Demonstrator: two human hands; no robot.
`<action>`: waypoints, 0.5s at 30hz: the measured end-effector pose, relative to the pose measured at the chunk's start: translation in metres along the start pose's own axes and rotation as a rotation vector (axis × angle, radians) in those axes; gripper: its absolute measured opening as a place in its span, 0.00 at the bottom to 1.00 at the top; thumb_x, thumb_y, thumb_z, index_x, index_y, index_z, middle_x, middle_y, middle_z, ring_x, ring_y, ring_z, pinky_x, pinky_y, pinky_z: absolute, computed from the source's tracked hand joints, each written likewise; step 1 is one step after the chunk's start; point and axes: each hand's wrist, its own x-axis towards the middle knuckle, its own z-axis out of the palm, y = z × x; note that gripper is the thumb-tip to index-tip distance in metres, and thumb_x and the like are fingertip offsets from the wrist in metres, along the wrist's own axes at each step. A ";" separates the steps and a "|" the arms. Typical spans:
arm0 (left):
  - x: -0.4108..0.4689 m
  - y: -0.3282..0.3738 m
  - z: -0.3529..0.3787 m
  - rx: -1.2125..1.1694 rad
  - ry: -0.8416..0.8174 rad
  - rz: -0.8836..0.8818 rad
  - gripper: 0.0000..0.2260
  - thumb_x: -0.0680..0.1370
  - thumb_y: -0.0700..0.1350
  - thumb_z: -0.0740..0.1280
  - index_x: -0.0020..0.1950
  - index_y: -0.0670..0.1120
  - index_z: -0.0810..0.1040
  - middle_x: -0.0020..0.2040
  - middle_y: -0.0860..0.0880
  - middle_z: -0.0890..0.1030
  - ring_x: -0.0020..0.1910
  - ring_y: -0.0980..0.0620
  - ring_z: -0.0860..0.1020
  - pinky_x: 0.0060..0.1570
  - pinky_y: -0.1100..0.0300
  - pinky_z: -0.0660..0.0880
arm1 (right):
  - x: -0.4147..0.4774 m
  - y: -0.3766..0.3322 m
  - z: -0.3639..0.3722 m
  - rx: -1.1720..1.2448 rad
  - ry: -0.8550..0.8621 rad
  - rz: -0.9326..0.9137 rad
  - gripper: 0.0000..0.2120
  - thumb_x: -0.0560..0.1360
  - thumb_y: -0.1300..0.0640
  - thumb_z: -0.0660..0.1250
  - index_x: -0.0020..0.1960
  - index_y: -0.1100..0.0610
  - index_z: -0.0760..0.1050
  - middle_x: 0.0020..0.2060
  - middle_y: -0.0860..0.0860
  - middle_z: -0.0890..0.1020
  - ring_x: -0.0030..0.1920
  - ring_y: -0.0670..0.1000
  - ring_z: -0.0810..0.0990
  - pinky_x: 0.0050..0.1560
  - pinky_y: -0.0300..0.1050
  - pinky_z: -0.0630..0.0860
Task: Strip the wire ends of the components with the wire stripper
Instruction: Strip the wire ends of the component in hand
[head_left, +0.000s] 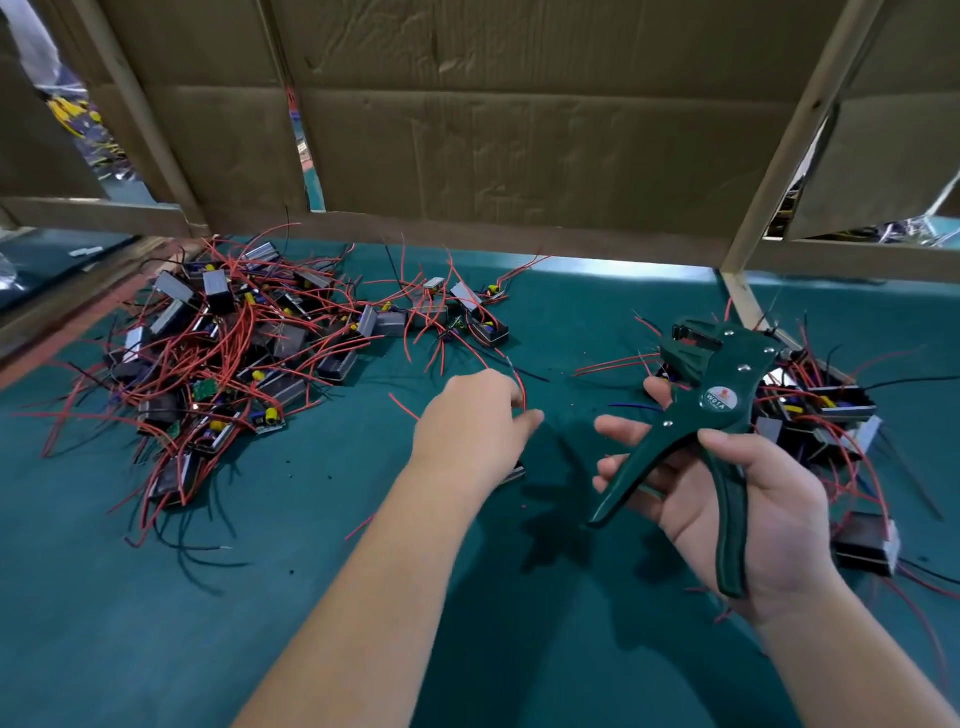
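Observation:
My right hand (737, 499) grips the dark green wire stripper (711, 410) by its two handles, jaws pointing up and away from me. The handles are spread apart. My left hand (472, 421) reaches forward over the green mat and pinches a thin red wire (521, 387) at its fingertips. Partly hidden under that hand lies a dark component (514, 473). A big heap of black box components with red wires (234, 353) covers the left of the mat. A smaller heap of the same components (821, 415) lies behind the stripper on the right.
Cardboard panels on a wooden frame (519, 130) wall off the back of the green mat (363, 597). A wooden rail (748, 306) runs along the right side. One black component (865, 545) sits alone by my right wrist. Tiny insulation scraps dot the mat.

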 end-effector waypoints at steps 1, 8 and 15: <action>0.002 0.000 0.006 -0.070 0.057 -0.003 0.11 0.77 0.54 0.66 0.44 0.48 0.80 0.43 0.46 0.81 0.47 0.42 0.78 0.46 0.53 0.76 | 0.000 0.000 0.000 -0.003 -0.010 -0.002 0.40 0.54 0.51 0.78 0.65 0.58 0.73 0.53 0.70 0.80 0.41 0.64 0.82 0.45 0.59 0.81; 0.004 -0.010 0.028 -0.764 0.305 0.206 0.08 0.80 0.40 0.64 0.46 0.51 0.80 0.35 0.53 0.82 0.37 0.58 0.82 0.36 0.66 0.76 | -0.001 0.004 0.001 -0.035 -0.025 0.002 0.33 0.61 0.54 0.65 0.66 0.60 0.70 0.51 0.69 0.81 0.40 0.63 0.81 0.43 0.58 0.80; -0.002 -0.012 0.013 -1.186 0.225 0.203 0.10 0.77 0.48 0.63 0.40 0.55 0.83 0.25 0.52 0.69 0.26 0.57 0.64 0.27 0.67 0.61 | -0.004 0.009 0.006 -0.111 -0.056 0.145 0.35 0.58 0.56 0.73 0.63 0.67 0.72 0.43 0.68 0.79 0.37 0.66 0.79 0.40 0.62 0.79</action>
